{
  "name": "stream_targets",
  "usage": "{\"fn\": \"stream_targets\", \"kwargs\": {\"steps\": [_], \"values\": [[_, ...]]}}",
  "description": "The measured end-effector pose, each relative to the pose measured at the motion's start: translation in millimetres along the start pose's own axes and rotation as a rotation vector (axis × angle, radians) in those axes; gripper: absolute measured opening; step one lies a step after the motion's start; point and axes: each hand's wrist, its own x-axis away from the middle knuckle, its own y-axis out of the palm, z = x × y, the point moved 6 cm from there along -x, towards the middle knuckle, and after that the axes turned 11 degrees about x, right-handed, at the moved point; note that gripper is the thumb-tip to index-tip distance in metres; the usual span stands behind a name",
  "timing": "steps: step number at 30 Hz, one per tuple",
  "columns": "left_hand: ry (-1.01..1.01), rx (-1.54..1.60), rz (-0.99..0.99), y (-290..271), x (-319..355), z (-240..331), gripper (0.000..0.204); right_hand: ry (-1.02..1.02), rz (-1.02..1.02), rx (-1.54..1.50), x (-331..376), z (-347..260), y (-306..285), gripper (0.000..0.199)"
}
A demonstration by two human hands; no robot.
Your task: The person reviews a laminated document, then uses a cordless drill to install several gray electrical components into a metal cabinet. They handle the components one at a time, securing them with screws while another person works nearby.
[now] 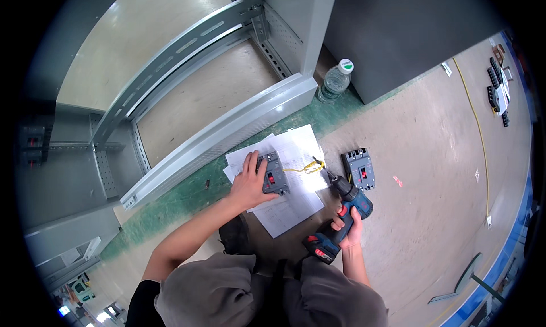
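My left hand (249,182) grips a grey circuit breaker (275,174) with a red toggle, fingers along its left side and thumb at its near end. The breaker rests on printed paper sheets (277,218) on the floor. From its right side runs a thin yellow wire (313,168), partly coiled on the paper. In my right hand (351,227) is a blue and black cordless drill (347,205), its bit pointing up and left toward the coil. A second circuit breaker (359,169) lies just beyond the drill's chuck.
A grey metal cabinet frame (227,128) with slotted rails stands ahead on the left. A water bottle (335,81) stands beside a dark panel (409,37). Farther right are a yellow cable (478,122), black parts (496,88) and a green-handled tool (469,274).
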Motion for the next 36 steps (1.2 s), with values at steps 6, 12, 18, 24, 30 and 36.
{"fn": "stream_targets", "kwargs": {"steps": [6,12,18,24,30,36], "values": [[-0.052,-0.108,-0.014,9,15,15,0.108,-0.152,0.168,-0.015,9,-1,-2,0.037],[-0.047,-0.093,0.048,18,9,19,0.101,-0.166,0.215,0.045,13,1,-1,0.036],[0.079,-0.045,0.089,15,6,18,0.094,-0.163,0.144,0.082,20,-13,9,0.036],[0.241,-0.135,0.067,-40,20,50,0.088,-0.164,0.226,0.626,67,-70,34,0.033],[0.515,-0.42,0.222,-171,50,110,0.086,-0.275,0.073,0.917,135,-150,94,0.038],[0.665,-0.62,0.532,-344,66,223,0.065,-0.483,-0.262,0.898,151,-197,191,0.047]]}}
